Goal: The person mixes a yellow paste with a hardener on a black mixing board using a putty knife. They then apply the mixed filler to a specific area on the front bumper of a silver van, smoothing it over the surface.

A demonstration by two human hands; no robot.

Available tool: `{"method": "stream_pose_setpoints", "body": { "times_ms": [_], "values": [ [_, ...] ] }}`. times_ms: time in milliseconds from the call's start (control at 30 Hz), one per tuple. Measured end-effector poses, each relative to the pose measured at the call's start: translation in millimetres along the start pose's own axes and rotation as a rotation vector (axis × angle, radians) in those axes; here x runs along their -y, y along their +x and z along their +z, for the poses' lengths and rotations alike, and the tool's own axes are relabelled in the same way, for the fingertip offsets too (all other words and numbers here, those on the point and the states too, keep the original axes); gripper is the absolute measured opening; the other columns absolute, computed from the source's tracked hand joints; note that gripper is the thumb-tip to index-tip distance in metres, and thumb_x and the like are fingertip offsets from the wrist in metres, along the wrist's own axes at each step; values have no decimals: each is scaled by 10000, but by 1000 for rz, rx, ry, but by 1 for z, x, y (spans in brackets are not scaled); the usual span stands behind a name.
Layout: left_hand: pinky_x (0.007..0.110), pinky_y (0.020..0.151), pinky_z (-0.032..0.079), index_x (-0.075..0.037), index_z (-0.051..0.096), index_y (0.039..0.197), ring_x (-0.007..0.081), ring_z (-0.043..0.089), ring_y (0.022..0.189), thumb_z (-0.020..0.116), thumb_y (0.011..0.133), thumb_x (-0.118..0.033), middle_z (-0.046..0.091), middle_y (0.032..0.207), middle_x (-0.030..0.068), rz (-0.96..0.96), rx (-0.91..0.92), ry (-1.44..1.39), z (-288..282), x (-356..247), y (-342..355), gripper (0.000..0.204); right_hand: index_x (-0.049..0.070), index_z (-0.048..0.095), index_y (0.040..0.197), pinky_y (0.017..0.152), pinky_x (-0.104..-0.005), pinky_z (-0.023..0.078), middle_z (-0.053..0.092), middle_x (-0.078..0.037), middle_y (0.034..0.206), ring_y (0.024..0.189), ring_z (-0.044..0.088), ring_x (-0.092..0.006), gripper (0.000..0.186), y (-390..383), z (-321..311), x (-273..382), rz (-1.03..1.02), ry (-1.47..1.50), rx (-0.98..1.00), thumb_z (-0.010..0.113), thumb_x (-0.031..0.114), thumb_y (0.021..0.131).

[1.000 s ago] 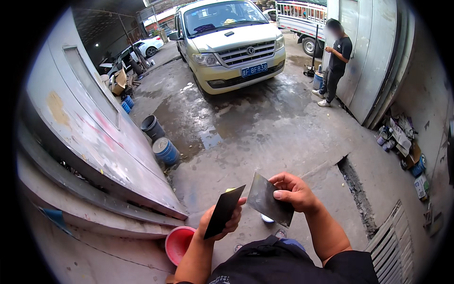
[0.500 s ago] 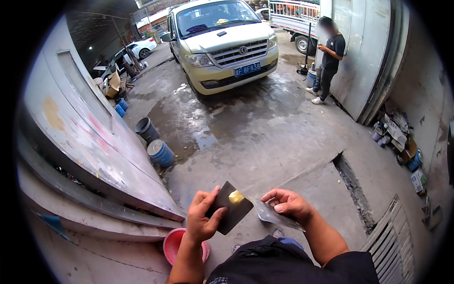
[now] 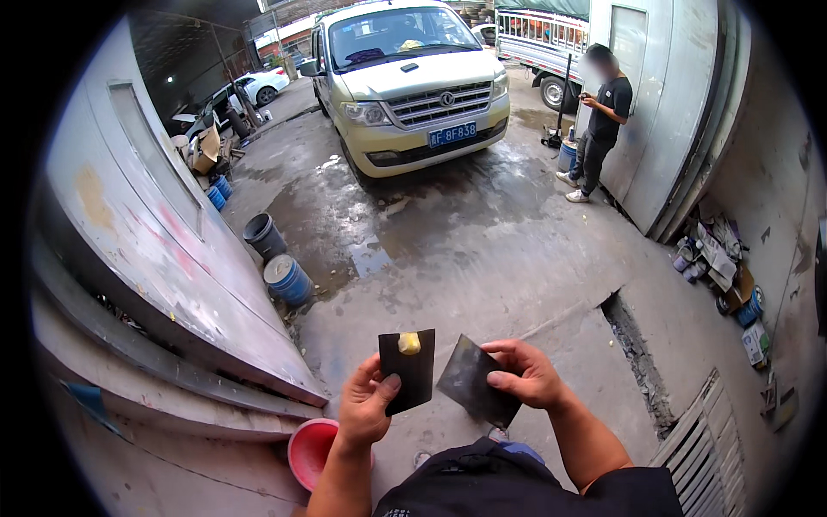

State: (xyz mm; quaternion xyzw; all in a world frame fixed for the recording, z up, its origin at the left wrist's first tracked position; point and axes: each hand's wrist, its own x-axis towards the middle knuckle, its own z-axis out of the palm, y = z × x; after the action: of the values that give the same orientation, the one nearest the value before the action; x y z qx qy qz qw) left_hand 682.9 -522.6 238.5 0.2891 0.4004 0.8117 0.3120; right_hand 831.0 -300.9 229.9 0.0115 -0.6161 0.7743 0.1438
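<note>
The person stands on a wet concrete floor (image 3: 482,258) with both hands up in front of the chest. The left hand (image 3: 363,405) is closed around the lower edge of a dark rectangular spreader card (image 3: 407,372), thumb across its face, holding it upright; a small dab of yellowish putty (image 3: 409,343) sits near the card's top edge. Just beside it, the right hand (image 3: 527,375) pinches a second dark scraper blade (image 3: 472,389), tilted like a diamond, with the fingers curled over its upper right edge. The two dark pieces are close together but not touching.

Below the left wrist a red bucket (image 3: 310,450) stands on the floor beside a long grey panel (image 3: 164,258) that slopes along the left. Next to that panel are a blue drum (image 3: 287,280) and a dark bucket (image 3: 262,234). A pale yellow van (image 3: 409,82) is parked ahead, nose toward us. To its right another person in black (image 3: 599,125) stands by a grey door, well apart from the hands.
</note>
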Motion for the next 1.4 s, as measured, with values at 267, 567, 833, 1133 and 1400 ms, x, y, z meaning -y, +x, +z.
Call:
{"method": "stream_pose_setpoints", "body": {
  "times_ms": [267,567,833,1133,1400],
  "values": [
    [344,974,419,-70,465,1333,214,542,1131,474,891,99,533,1278,120,-27,162,232,10,-4,0,473,14,504,1247,622,-199,430,616,-3,837,698,514,-27,394,16,10,-10,-65,-240,-53,610,38,868],
    [243,896,417,-3,488,1287,139,571,1024,469,885,91,614,1135,89,-128,245,1030,-4,-7,6,413,12,513,1257,801,-266,476,641,-88,1027,930,594,-118,414,40,5,32,-257,-214,52,586,-48,854],
    [295,905,458,-15,403,1358,149,574,1031,515,909,16,594,1182,113,-272,108,144,-19,-12,4,464,95,615,1148,960,-387,408,544,-94,1225,1152,490,-283,516,46,26,58,-478,-621,433,562,-145,694],
    [296,928,454,-22,377,1380,154,566,1059,489,920,14,590,1186,105,-275,49,47,-7,6,-1,475,151,621,1163,944,-382,419,577,-73,1176,1104,499,-287,537,45,-14,38,-317,-1044,246,573,-90,685],
    [291,962,421,-41,307,1425,148,517,1132,394,882,98,494,1308,105,-114,-163,20,4,27,5,567,82,638,1127,891,-382,442,592,-110,1147,1026,532,-308,418,34,60,1,-430,-1177,-16,611,-17,721]
  ]
}}
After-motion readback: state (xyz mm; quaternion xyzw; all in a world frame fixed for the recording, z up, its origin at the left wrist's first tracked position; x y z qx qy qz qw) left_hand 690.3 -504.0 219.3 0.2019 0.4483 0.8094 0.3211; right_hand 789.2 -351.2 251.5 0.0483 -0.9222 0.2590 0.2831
